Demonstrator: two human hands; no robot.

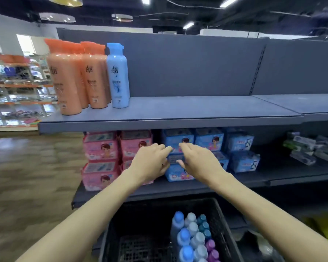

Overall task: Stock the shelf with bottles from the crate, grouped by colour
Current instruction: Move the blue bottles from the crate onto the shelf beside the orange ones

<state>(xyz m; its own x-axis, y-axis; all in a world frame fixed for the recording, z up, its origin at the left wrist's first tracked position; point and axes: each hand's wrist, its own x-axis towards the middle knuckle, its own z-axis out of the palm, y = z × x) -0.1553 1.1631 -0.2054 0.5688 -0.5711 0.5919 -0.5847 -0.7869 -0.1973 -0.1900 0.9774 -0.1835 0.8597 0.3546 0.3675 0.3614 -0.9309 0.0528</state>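
Observation:
Several orange bottles stand grouped at the left end of the grey upper shelf. One light blue bottle stands just right of them. Below me, a black crate holds upright bottles along its right side: blue, pale grey-blue, teal and purple. My left hand and my right hand hover side by side between crate and upper shelf, fingers loosely bent, holding nothing.
The lower shelf carries pink packs on the left, blue packs in the middle and small boxes at right. Another rack stands far left across a wooden floor.

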